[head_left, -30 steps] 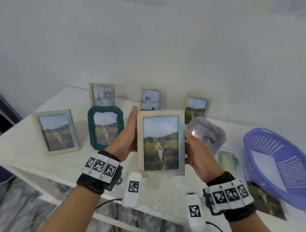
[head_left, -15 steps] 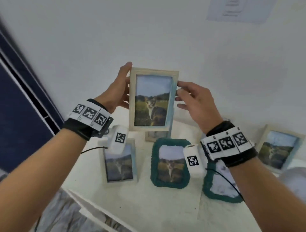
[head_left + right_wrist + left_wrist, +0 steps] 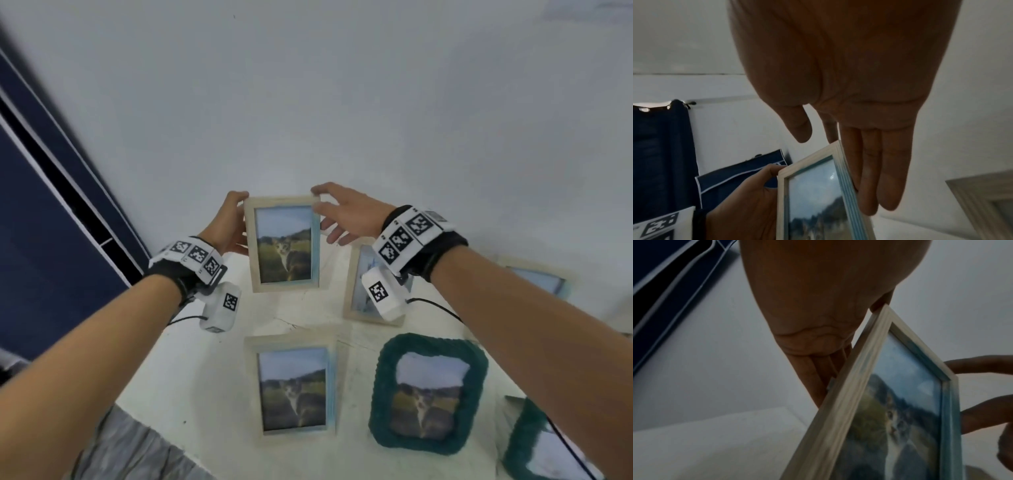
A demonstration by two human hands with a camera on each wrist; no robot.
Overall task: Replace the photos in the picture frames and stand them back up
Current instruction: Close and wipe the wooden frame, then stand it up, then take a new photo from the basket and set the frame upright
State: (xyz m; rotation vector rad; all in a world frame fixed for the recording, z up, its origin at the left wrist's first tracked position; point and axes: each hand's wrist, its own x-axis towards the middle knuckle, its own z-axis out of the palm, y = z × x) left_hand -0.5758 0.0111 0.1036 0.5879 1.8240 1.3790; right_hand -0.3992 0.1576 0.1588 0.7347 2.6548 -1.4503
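Note:
A light wooden frame (image 3: 284, 243) with a cat photo is upright at the back left of the white table (image 3: 212, 370); whether its bottom edge touches the table I cannot tell. My left hand (image 3: 236, 219) grips its left edge, thumb at the top corner and fingers behind it, as the left wrist view shows on the frame (image 3: 890, 402). My right hand (image 3: 329, 212) lies with straight fingers (image 3: 875, 170) along the frame's right edge (image 3: 846, 186), thumb off it.
In front stand another wooden cat frame (image 3: 294, 387) and a green knitted frame (image 3: 428, 394). A wooden frame (image 3: 356, 284) stands behind my right wrist, with more frames at the right (image 3: 541, 281) and lower right (image 3: 534, 445). A navy panel (image 3: 51, 240) borders the table's left.
Both hands carried the frame from in front of me up, left and back, then lowered it to the table's back left. The right hand's fingers straightened.

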